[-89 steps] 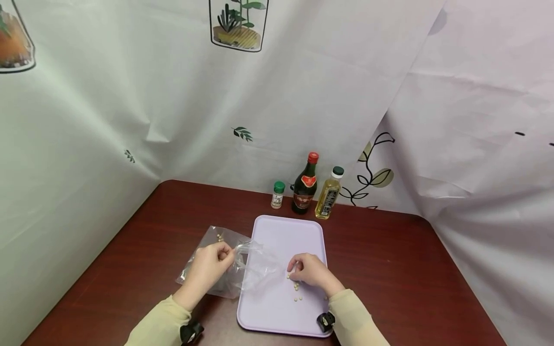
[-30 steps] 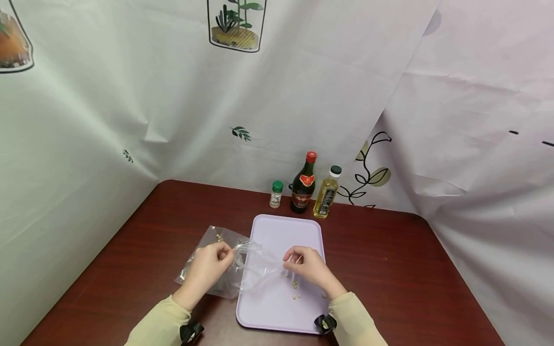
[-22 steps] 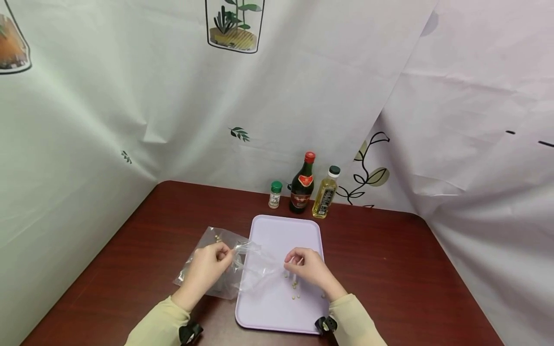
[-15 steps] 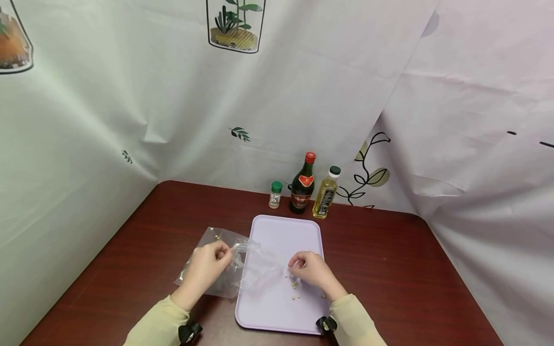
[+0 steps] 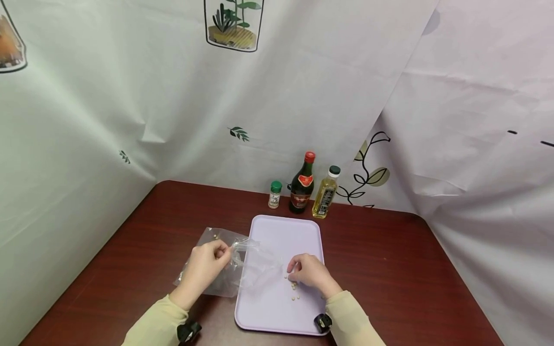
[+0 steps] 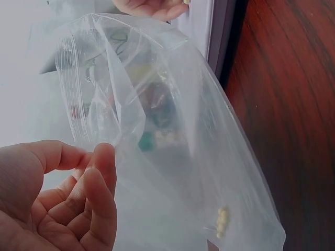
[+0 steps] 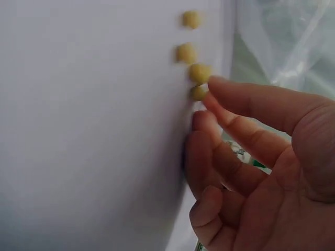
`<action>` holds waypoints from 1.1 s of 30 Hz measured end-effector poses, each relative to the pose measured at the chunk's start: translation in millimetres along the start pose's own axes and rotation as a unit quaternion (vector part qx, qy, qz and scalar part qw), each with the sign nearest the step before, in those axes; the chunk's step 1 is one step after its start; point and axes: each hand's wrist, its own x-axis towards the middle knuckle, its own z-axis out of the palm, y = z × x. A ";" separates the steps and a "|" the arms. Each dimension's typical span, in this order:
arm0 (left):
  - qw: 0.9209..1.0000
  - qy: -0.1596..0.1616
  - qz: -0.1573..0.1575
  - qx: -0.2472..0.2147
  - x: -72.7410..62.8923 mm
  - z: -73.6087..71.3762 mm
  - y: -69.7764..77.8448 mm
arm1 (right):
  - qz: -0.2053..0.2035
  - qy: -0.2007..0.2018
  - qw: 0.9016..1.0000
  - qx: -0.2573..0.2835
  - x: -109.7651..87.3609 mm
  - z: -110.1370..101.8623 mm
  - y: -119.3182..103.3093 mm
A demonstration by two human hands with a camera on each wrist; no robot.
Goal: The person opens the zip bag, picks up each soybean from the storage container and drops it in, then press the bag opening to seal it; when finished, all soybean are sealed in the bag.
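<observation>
My left hand (image 5: 205,266) pinches the rim of a clear zip-lock bag (image 6: 172,99) between thumb and index finger, and its mouth spreads over the left side of the lilac tray (image 5: 285,315). A small cluster of pale yellow beans (image 6: 223,222) lies inside the bag. On the tray my right hand (image 5: 310,271) reaches down with its thumb and index fingertips (image 7: 217,83) at the small round beans (image 7: 199,73). The tips stand slightly apart beside one bean; no grip on it is plain. Several beans (image 5: 294,285) lie loose around the fingers.
Behind the tray stand a small green-capped shaker (image 5: 274,194), a dark bottle (image 5: 301,186) with a red cap and a bottle of yellow oil (image 5: 326,192). The dark red table (image 5: 381,274) runs up to a white cloth backdrop (image 5: 195,96).
My right hand was over the bag's mouth a second ago and has since moved down and slightly right to the beans. My left hand keeps its pinch on the bag, nearly still.
</observation>
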 end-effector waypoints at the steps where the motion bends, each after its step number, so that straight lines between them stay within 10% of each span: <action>1: 1.000 0.001 0.001 0.002 0.0 0.7 -0.5 | 0.000 -0.003 1.000 0.000 0.6 0.6 0.1; 33: 1.000 -0.001 0.003 -0.005 -1.7 7.4 -2.6 | -0.011 0.051 0.997 0.059 4.2 -3.4 -10.5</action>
